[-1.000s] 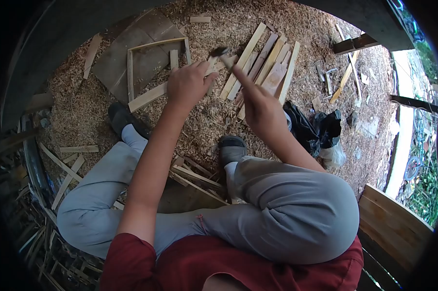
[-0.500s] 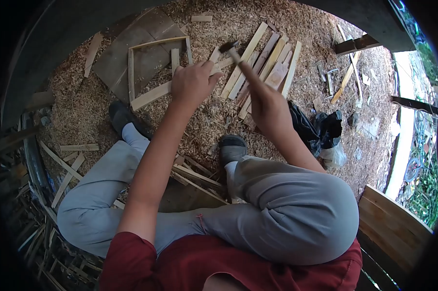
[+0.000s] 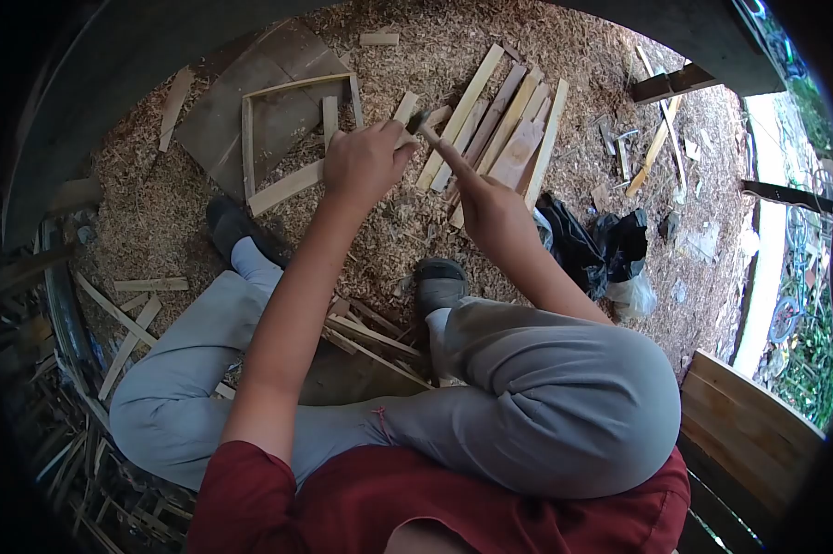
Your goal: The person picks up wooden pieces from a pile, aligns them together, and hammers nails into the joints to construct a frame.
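Observation:
My right hand (image 3: 497, 214) is closed round the wooden handle of a hammer (image 3: 450, 159), whose dark head is close to the fingers of my left hand. My left hand (image 3: 364, 163) grips a pale wooden strip (image 3: 287, 187) that lies across the open side of a thin wooden frame (image 3: 248, 138). Short wood pieces (image 3: 405, 107) show just beyond my left fingers. Whether a nail stands under the hammer head cannot be made out.
Several planks (image 3: 479, 103) lie side by side at the centre right. Black plastic bags (image 3: 578, 242) are right of my right forearm. Metal tools (image 3: 623, 157) lie farther right. Wood scraps (image 3: 370, 334) lie between my legs, and shavings cover the ground.
The hammer has come down and to the left, its head now nearer my left fingers. My right hand has moved left with it. My left hand has barely moved.

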Action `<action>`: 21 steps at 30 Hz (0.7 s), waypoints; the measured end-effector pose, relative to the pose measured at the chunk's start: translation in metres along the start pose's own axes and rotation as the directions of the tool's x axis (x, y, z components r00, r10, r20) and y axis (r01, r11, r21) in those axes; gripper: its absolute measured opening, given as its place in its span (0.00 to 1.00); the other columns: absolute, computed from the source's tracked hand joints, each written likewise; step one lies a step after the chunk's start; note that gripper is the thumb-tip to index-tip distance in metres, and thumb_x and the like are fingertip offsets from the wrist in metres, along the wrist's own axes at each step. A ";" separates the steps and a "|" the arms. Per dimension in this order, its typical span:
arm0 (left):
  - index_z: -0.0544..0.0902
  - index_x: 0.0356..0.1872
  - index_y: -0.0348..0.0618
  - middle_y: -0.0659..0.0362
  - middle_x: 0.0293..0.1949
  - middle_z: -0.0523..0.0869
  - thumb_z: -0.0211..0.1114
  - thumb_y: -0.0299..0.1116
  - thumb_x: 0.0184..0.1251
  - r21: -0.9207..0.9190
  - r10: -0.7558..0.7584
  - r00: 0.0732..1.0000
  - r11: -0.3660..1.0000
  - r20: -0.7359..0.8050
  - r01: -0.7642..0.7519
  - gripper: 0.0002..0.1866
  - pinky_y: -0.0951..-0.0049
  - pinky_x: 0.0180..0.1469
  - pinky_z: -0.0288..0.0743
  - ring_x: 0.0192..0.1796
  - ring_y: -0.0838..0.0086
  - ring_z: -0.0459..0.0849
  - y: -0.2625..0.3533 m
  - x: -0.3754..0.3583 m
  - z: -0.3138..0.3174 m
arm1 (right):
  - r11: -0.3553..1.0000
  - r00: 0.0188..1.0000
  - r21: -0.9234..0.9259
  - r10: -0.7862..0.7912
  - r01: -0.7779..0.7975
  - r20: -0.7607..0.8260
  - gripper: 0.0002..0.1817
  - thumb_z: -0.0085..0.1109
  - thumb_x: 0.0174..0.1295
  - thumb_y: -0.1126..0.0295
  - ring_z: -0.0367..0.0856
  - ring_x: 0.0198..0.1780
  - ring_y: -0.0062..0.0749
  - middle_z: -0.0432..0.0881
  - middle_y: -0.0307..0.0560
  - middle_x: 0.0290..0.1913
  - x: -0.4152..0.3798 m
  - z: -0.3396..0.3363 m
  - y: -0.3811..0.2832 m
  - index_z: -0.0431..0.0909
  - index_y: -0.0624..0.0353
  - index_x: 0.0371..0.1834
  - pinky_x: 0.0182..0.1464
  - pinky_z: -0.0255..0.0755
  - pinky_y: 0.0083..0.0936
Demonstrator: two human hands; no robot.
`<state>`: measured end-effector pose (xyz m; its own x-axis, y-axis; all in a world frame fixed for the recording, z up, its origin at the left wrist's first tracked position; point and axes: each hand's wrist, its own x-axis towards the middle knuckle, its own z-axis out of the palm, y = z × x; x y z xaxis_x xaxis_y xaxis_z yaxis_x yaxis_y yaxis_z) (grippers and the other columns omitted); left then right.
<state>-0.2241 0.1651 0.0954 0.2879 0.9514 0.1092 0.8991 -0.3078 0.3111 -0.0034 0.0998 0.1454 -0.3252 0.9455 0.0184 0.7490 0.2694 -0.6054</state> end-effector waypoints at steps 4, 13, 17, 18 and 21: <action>0.85 0.49 0.46 0.54 0.37 0.91 0.68 0.53 0.78 0.020 -0.035 0.998 0.999 0.058 0.034 0.19 0.47 0.49 0.80 0.43 0.52 0.91 0.004 0.000 -0.009 | 1.000 0.997 0.029 -0.002 0.005 -0.081 0.42 0.58 0.72 0.78 0.87 0.32 0.59 0.82 0.58 0.30 0.000 -0.014 -0.006 0.64 0.33 0.89 0.37 0.79 0.54; 0.86 0.47 0.48 0.58 0.39 0.93 0.67 0.55 0.78 0.049 -0.015 0.999 0.999 0.043 0.012 0.20 0.50 0.48 0.80 0.42 0.57 0.93 0.000 0.000 0.000 | 0.990 0.966 0.068 -0.106 0.125 -0.235 0.40 0.57 0.74 0.78 0.86 0.32 0.57 0.83 0.58 0.33 0.003 -0.013 -0.005 0.64 0.37 0.89 0.36 0.78 0.53; 0.86 0.48 0.48 0.57 0.39 0.93 0.68 0.55 0.78 0.059 -0.024 0.999 0.998 0.048 0.021 0.20 0.51 0.48 0.80 0.42 0.57 0.93 0.003 0.000 -0.004 | 1.000 0.997 -0.013 -0.027 0.026 -0.076 0.41 0.57 0.75 0.78 0.88 0.33 0.57 0.83 0.58 0.33 -0.003 -0.003 0.002 0.62 0.32 0.90 0.37 0.81 0.53; 0.86 0.47 0.48 0.57 0.39 0.93 0.68 0.55 0.77 0.033 0.007 1.000 0.999 0.026 -0.008 0.20 0.51 0.48 0.80 0.41 0.56 0.93 0.002 0.000 -0.003 | 0.998 0.994 -0.063 0.030 -0.024 0.104 0.42 0.57 0.75 0.78 0.88 0.33 0.59 0.83 0.58 0.33 0.001 0.000 0.003 0.61 0.31 0.90 0.38 0.82 0.53; 0.87 0.45 0.48 0.56 0.38 0.93 0.69 0.55 0.77 0.012 -0.013 0.999 1.000 0.045 0.012 0.20 0.50 0.48 0.80 0.41 0.56 0.93 0.003 0.001 -0.003 | 1.000 0.999 0.015 -0.026 0.026 -0.029 0.41 0.57 0.75 0.78 0.88 0.34 0.59 0.84 0.58 0.34 0.000 -0.006 0.003 0.63 0.32 0.89 0.39 0.81 0.53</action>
<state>-0.2226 0.1647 0.0994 0.2908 0.9547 0.0629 0.9065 -0.2959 0.3010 0.0020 0.1016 0.1487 -0.3272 0.9432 0.0573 0.7314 0.2912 -0.6166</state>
